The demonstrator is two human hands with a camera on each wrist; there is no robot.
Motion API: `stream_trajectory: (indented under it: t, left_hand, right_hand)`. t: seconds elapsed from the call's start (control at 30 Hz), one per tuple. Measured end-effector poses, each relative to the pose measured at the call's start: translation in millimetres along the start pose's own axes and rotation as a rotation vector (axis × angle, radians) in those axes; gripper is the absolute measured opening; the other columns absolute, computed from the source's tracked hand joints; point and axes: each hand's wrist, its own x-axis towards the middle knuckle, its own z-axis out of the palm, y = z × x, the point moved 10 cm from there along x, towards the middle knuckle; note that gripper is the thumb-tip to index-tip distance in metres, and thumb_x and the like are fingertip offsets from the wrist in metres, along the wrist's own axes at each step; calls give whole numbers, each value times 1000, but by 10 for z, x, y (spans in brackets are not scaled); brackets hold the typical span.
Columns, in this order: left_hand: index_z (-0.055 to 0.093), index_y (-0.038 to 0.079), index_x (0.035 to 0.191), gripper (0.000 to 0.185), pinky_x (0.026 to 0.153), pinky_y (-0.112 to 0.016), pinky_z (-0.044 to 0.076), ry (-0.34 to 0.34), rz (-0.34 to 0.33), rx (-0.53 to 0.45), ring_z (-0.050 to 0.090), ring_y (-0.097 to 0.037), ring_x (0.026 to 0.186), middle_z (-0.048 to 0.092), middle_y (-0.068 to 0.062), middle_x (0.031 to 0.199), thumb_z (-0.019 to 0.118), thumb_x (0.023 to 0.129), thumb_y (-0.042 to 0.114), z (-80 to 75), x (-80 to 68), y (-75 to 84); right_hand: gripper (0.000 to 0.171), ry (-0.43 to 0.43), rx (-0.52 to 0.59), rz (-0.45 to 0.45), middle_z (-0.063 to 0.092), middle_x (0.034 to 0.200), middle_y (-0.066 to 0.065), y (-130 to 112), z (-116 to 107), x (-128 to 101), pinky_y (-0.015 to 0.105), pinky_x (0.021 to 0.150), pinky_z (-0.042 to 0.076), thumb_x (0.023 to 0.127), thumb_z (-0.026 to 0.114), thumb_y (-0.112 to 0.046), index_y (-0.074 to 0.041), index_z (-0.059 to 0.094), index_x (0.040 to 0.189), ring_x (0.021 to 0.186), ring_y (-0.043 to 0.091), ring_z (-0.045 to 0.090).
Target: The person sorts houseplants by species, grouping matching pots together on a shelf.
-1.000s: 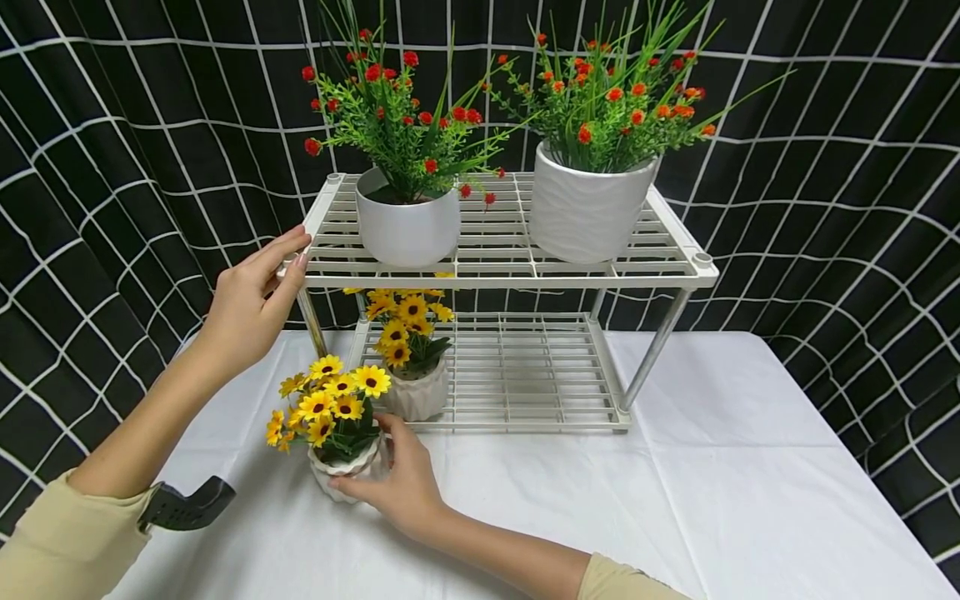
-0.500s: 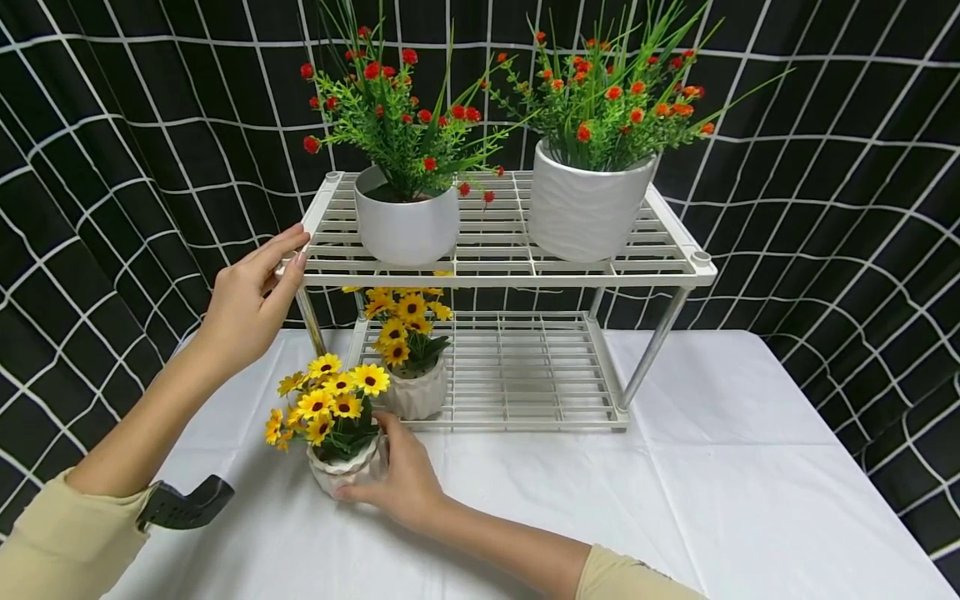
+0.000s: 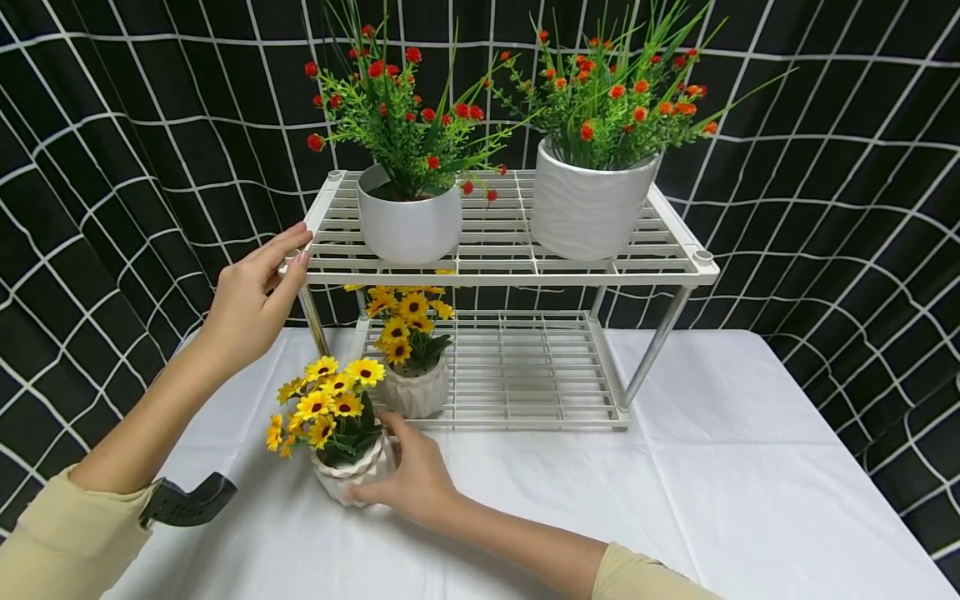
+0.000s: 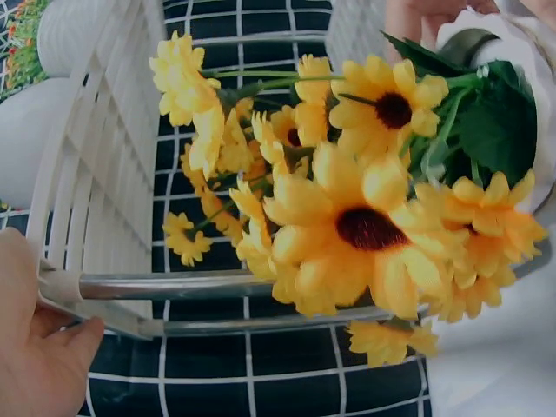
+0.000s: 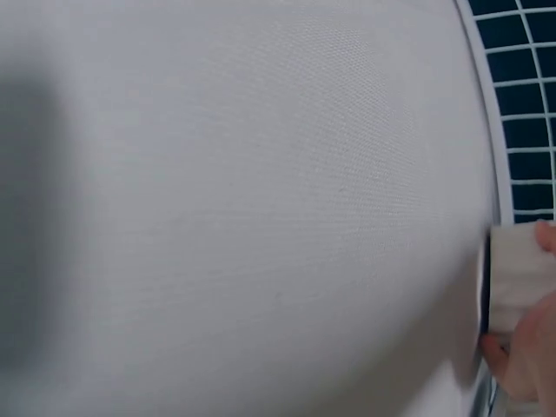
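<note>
My right hand (image 3: 423, 479) holds a small white pot (image 3: 356, 479) of yellow sunflowers (image 3: 330, 400) by its right side, thumb at the front and fingers behind. The pot leans a little left, in front of the rack's lower left corner. My left hand (image 3: 255, 304) grips the front left corner of the white two-tier rack's upper shelf (image 3: 495, 271), fingertips at the rim. Large in the left wrist view, the yellow blooms (image 4: 365, 226) hide part of the rack's metal legs. At the right wrist view's edge, fingers (image 5: 526, 352) press the pot (image 5: 517, 278).
A second sunflower pot (image 3: 416, 392) stands on the left of the lower shelf (image 3: 525, 375). Two white pots with red and orange flowers, one left (image 3: 411, 225) and one right (image 3: 588, 208), stand on top. White cloth (image 3: 750, 500) covers the table; a black gridded curtain (image 3: 825, 208) hangs behind.
The held sunflower pot has shifted slightly right and its tilt has changed a little, my right hand moving with it. My left hand stays at the rack's corner.
</note>
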Motion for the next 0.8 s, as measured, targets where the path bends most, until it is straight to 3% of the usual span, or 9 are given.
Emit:
stream_trajectory:
  t: [0.23,0.4,0.53,0.67,0.8]
  left_hand:
    - [54,-5,150,45,77,-10,39,-8,-12,-13,62,-37,100,47,-21,162,46,113,19,4,4,-21]
    - [54,-3,151,47,84,-15,43,-15,-18,-9,64,-39,113,46,-19,163,45,114,23,4,4,-19]
    - [54,-3,151,47,84,-15,43,-11,-8,-10,64,-38,110,47,-18,162,45,114,24,-2,7,-1]
    - [55,-4,150,47,74,-14,38,-5,4,-15,59,-34,91,48,-20,161,44,114,24,-7,11,6]
    - [55,-3,150,47,77,-12,38,-7,-1,-14,61,-35,96,48,-20,161,44,113,24,-7,7,2]
  right_hand:
    - [93,-26,26,6,69,133,10,-4,-84,-65,26,91,55,67,100,-19,-9,56,147,106,20,70]
    - [94,-45,47,20,68,135,11,13,-160,-122,29,92,57,67,100,-17,-7,55,148,108,28,73]
    - [96,-52,29,17,68,134,14,29,-230,-177,30,93,57,67,100,-18,-6,53,149,109,32,73]
    - [100,-56,19,12,70,131,17,47,-294,-227,29,85,58,67,100,-18,-5,50,152,107,33,72]
    - [100,-56,20,8,71,129,19,60,-354,-272,28,80,58,68,100,-20,-5,48,153,106,32,71]
